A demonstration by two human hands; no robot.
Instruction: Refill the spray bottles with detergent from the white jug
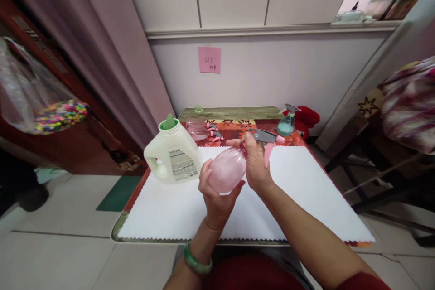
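Note:
A pink see-through spray bottle [227, 171] is held tilted above the white mat, its grey and pink trigger head pointing right. Around the bottle's rounded body wrap the fingers of my left hand [215, 195]. My right hand [256, 163] grips the neck, just at the trigger head [265, 137]. Left of my hands, a large white jug [175, 154] with a green spout insert and a printed label stands upright on the mat. Behind it, pink spray bottles [199, 130] lie on their sides.
A spray bottle with bluish-green liquid [286, 124] stands at the table's back right, beside a red object [306, 120]. A small green cap [198, 109] is at the back edge. The white mat [170, 217] covers the front of the table. A dark stool [384, 190] stands at right.

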